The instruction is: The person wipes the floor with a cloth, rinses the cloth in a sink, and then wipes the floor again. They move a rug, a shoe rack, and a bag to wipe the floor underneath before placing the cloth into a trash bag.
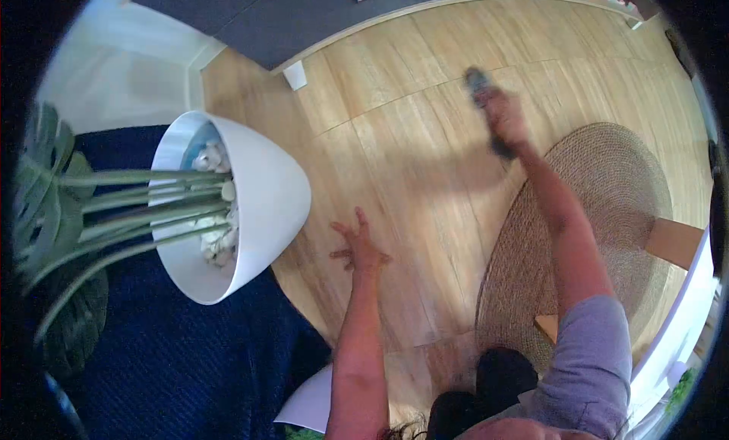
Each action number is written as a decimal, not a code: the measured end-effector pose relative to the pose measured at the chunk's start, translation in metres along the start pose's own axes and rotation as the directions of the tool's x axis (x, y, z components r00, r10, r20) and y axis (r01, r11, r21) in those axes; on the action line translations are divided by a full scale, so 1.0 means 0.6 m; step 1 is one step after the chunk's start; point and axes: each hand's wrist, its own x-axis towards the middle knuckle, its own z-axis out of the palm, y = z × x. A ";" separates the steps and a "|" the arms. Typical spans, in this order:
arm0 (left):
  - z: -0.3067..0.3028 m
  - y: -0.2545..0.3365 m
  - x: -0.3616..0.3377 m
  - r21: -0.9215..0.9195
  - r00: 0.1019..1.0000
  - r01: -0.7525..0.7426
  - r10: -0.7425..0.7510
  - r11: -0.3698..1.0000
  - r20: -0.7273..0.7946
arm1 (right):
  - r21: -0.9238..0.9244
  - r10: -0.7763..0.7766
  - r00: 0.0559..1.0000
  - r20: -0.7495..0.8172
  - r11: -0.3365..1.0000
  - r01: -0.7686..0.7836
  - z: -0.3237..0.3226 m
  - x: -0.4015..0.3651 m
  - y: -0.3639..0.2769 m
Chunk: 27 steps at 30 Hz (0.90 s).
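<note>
My left hand [360, 246] is held out over the wooden floor with its fingers spread, holding nothing. Just to its left is a large white planter [266, 205], tilted in this view, with a wide rim and pale stones [216, 242] inside. Long green stems [137, 205] rise from it towards the left. Farther forward, my right hand [505, 119] is closed around a dark, elongated object [478, 80], whose ends show on both sides of the fist. Motion blurs that hand, so the object's kind cannot be made out.
A round woven rug [600, 189] lies to the right, with wooden legs [673, 242] of white furniture on it. A dark blue ribbed textile [190, 356] spreads beneath the planter. A low dark cabinet [304, 18] on a white foot [295, 75] stands at the back.
</note>
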 end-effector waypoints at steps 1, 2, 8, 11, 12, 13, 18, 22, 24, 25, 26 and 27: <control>0.001 0.003 -0.003 0.010 0.997 0.069 -0.069 0.998 0.020 | 0.013 0.222 0.952 -0.211 0.974 -0.224 0.022 -0.004 0.084; 0.011 0.000 0.003 0.022 0.996 0.079 -0.079 0.997 0.034 | -0.648 0.050 0.915 -0.400 0.691 -0.321 0.040 -0.026 0.144; 0.004 0.004 0.025 0.140 0.998 0.064 -0.066 0.988 0.011 | 0.200 0.556 0.349 -0.754 0.701 -0.684 0.086 0.117 0.226; -0.011 0.011 0.017 0.151 1.000 -0.008 0.003 0.988 0.030 | 0.346 0.463 0.503 -0.730 0.885 -0.312 0.015 0.266 0.109; -0.014 0.011 0.018 0.228 0.998 -0.037 0.026 0.973 0.052 | 0.196 0.316 0.481 -0.818 0.939 -0.283 0.023 0.319 0.047; -0.015 0.011 0.020 0.301 0.996 -0.068 0.047 0.951 0.077 | 0.095 0.189 0.630 -0.754 0.979 -0.180 0.033 0.359 -0.005; 0.012 -0.012 0.028 0.013 0.999 -0.028 0.028 1.000 -0.045 | -0.081 -0.291 0.749 -0.595 0.949 0.304 0.098 0.393 -0.409; -0.011 0.004 0.027 0.014 0.998 0.031 -0.032 0.999 0.047 | 0.088 -0.391 0.867 -0.308 0.896 0.435 0.094 0.207 -0.521; -0.002 -0.004 0.030 -0.003 1.000 0.013 -0.013 1.000 0.023 | 0.031 -0.469 0.838 -0.279 0.868 0.496 0.134 0.142 -0.527; 0.001 -0.006 0.035 -0.016 1.000 -0.001 0.001 1.000 -0.001 | 0.010 -0.531 0.811 -0.245 0.835 0.550 0.145 0.130 -0.526; -0.001 -0.006 0.037 -0.016 1.000 -0.001 0.000 1.000 -0.013 | 0.008 -0.534 0.806 -0.255 0.832 0.554 0.141 0.136 -0.516; -0.003 -0.013 0.036 -0.017 1.000 -0.019 0.019 1.000 -0.020 | -0.011 -0.679 0.706 -0.204 0.722 0.692 0.140 0.136 -0.513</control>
